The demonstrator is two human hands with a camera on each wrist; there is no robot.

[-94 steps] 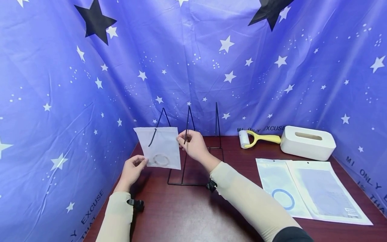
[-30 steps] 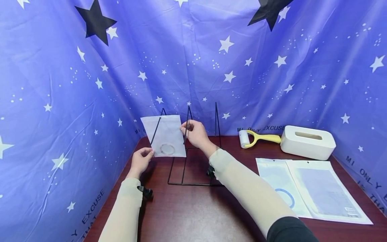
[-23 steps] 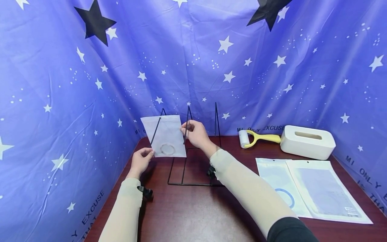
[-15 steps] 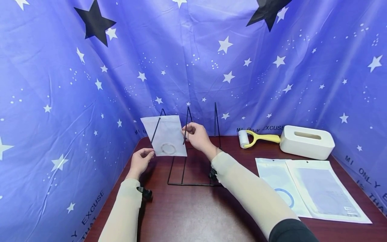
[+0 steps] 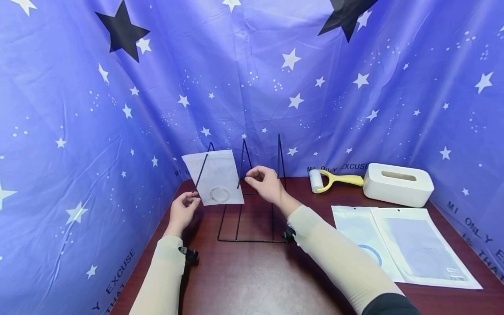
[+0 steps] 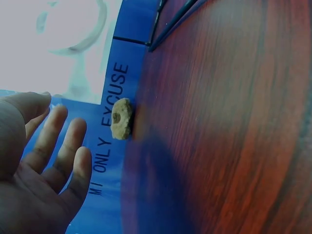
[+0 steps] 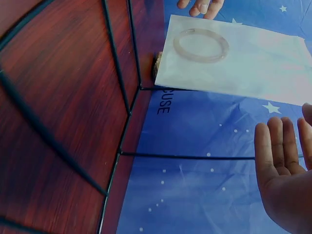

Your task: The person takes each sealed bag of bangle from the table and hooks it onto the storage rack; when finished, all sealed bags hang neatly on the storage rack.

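A white pouch (image 5: 222, 173) with a pale bangle (image 7: 202, 60) showing through it hangs on the left prong of a black wire rack (image 5: 252, 240). My left hand (image 5: 182, 213) is at the pouch's lower left corner; in the left wrist view its fingers are loosely spread and hold nothing. Whether a fingertip touches the pouch's edge I cannot tell. My right hand (image 5: 268, 181) is apart from the pouch, to its right and beside the rack's middle prong. In the right wrist view its fingers (image 7: 277, 144) are extended, with nothing held.
Two flat white bags (image 5: 421, 245) lie overlapping at the right, the left one with a blue ring (image 5: 372, 253). Behind them are a yellow-handled lint roller (image 5: 342, 178) and a white tissue box (image 5: 401, 192). A tan lump (image 6: 122, 119) sits near the table's back edge.
The pouch went up and back along the left prong, then stayed there. My right hand has let go of its right edge and moved right. The left hand's fingers have loosened.
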